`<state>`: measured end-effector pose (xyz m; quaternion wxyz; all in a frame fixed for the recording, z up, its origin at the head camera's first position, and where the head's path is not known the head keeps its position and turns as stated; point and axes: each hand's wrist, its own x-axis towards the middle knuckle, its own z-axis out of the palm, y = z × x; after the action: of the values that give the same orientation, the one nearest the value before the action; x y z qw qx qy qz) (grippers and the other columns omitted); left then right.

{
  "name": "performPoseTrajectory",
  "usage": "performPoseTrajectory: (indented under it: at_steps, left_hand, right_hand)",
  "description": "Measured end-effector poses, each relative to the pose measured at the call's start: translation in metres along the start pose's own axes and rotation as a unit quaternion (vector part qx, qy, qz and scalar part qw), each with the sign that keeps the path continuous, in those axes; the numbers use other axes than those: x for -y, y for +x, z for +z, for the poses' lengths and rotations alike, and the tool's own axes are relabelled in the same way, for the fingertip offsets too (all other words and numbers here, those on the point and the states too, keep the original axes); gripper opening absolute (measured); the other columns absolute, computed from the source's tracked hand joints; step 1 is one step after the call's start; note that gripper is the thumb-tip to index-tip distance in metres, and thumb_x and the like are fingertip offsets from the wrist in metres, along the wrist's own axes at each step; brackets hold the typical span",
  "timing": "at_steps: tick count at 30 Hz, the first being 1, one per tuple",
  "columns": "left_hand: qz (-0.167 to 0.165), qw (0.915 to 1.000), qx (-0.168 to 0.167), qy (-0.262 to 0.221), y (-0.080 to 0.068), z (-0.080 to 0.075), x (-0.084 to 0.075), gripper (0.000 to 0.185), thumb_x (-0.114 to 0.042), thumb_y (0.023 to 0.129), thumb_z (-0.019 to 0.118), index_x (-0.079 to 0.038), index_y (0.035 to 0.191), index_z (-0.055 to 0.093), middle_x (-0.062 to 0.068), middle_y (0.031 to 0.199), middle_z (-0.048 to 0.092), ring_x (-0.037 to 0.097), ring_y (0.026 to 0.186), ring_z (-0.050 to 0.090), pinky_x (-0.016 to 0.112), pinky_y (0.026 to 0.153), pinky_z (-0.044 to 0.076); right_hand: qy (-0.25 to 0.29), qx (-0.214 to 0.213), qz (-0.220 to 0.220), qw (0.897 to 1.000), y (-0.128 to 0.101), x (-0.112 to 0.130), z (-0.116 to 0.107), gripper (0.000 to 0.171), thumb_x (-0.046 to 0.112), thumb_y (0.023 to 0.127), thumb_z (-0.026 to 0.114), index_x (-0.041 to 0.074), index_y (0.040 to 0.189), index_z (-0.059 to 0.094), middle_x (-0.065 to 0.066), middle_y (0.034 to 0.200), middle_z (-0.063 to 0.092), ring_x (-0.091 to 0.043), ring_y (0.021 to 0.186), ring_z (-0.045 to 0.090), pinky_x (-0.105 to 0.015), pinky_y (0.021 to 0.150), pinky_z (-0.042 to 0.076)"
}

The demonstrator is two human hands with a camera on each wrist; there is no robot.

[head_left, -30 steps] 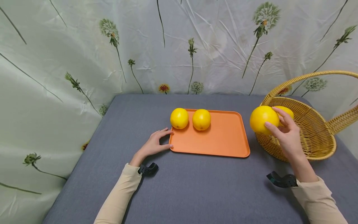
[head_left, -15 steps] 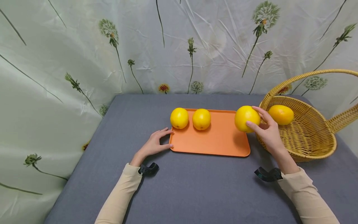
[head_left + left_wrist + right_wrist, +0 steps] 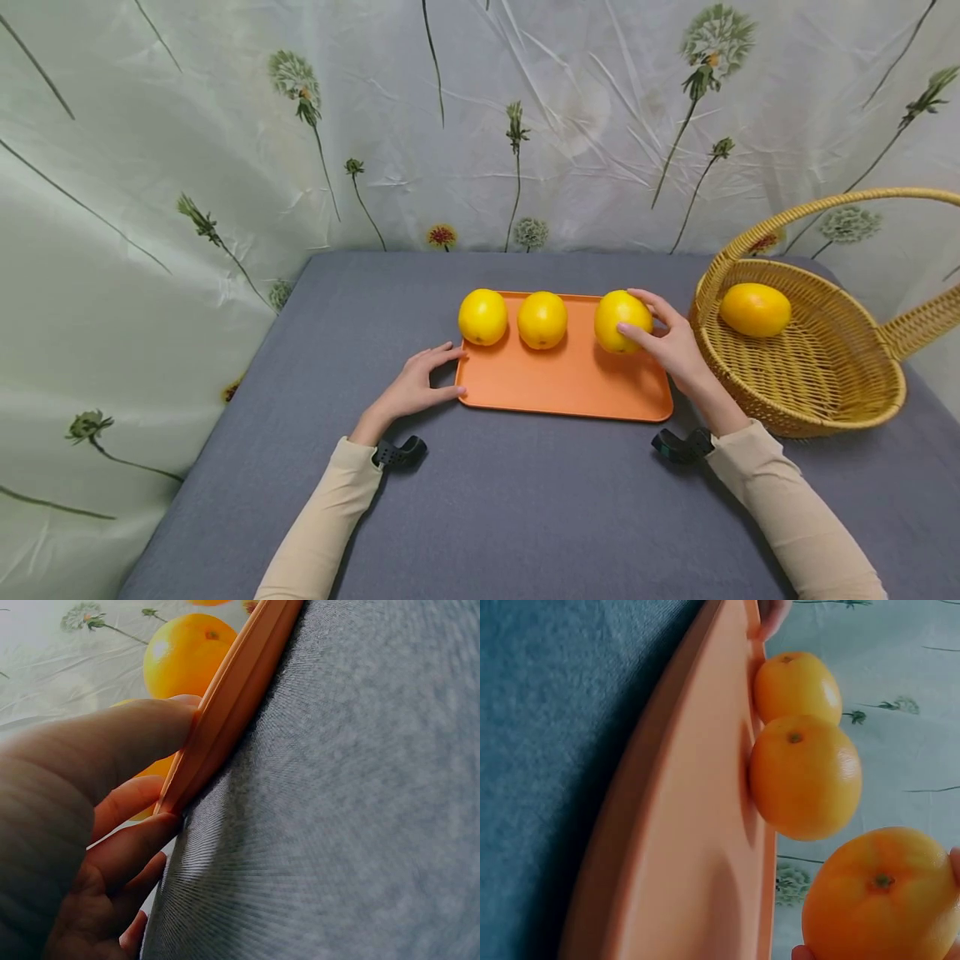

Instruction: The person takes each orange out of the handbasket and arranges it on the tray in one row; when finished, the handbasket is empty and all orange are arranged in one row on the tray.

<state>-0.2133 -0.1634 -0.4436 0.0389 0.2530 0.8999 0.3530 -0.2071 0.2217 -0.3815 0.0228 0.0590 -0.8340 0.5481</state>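
With thumb and fingertips my right hand [image 3: 678, 350] grips an orange [image 3: 618, 321], held over the right part of an orange tray [image 3: 555, 387]. In the right wrist view that orange [image 3: 881, 900] shows its stem end, and a gap separates it from the tray, where a shadow falls. Two more oranges sit side by side on the tray's far left, the left one [image 3: 483, 317] by the corner and the other [image 3: 542, 320] just right of it. My left hand [image 3: 412, 385] touches the tray's left edge, thumb and fingers spread along the rim [image 3: 225, 705].
A wicker basket [image 3: 888, 404] with a tall arched handle stands right of the tray. Inside lies a yellow-orange, elongated fruit [image 3: 754, 309], mango-like in shape. Grey cloth [image 3: 525, 500] covers the table, and a flowered curtain [image 3: 585, 167] hangs behind it.
My right hand has carried the orange leftward from over the basket to above the tray's right part, uncovering the elongated fruit. The left hand has stayed at the tray edge.
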Motion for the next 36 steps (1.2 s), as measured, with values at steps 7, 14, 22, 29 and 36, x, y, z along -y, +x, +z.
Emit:
performPoseTrajectory:
  at_steps: [7,14,22,29,36]
  left_hand:
    - [-0.003,1.0,-0.001,0.0,0.0,0.001,0.0,0.061,-0.03,0.079,0.074,-0.013,0.134,0.053,0.015,0.145,0.045,0.034,0.139,0.034,0.059,0.113,0.021]
    - [-0.007,1.0,0.0,0.0,0.0,0.001,0.0,0.06,-0.03,0.079,0.074,-0.013,0.133,0.053,0.014,0.145,0.045,0.034,0.14,0.034,0.059,0.113,0.021]
    - [-0.009,1.0,-0.001,-0.004,0.0,0.0,-0.002,0.06,-0.029,0.079,0.074,-0.013,0.133,0.053,0.015,0.145,0.045,0.035,0.14,0.034,0.059,0.113,0.02]
    - [-0.013,0.9999,0.001,-0.004,0.0,0.0,-0.003,0.06,-0.029,0.079,0.074,-0.013,0.134,0.053,0.016,0.146,0.044,0.035,0.14,0.033,0.059,0.113,0.02]
    - [-0.013,0.9999,0.002,-0.006,0.0,0.0,-0.003,0.061,-0.029,0.079,0.074,-0.013,0.134,0.053,0.016,0.146,0.043,0.035,0.14,0.033,0.059,0.113,0.02]
  right_hand:
    - [-0.03,0.008,0.012,0.999,0.011,-0.005,0.008,0.06,0.028,0.09,0.062,0.016,0.144,0.037,-0.019,0.14,0.041,-0.031,0.109,0.05,-0.027,0.083,0.042]
    - [-0.08,0.036,0.03,0.996,0.021,-0.009,0.016,0.064,0.036,0.087,0.064,0.019,0.143,0.038,-0.017,0.149,0.034,-0.043,0.121,0.049,-0.048,0.096,0.04]
    - [-0.116,0.046,0.032,0.992,0.03,-0.008,0.024,0.064,0.04,0.087,0.063,0.02,0.143,0.039,-0.015,0.149,0.036,-0.039,0.122,0.048,-0.053,0.099,0.041]
    - [-0.151,0.062,0.02,0.986,0.03,-0.004,0.022,0.064,0.041,0.089,0.06,0.018,0.144,0.036,-0.018,0.147,0.038,-0.04,0.125,0.045,-0.056,0.102,0.038]
    - [-0.162,0.09,0.009,0.983,0.029,-0.003,0.018,0.069,0.032,0.088,0.064,0.014,0.147,0.032,-0.022,0.148,0.036,-0.045,0.128,0.042,-0.059,0.104,0.035]
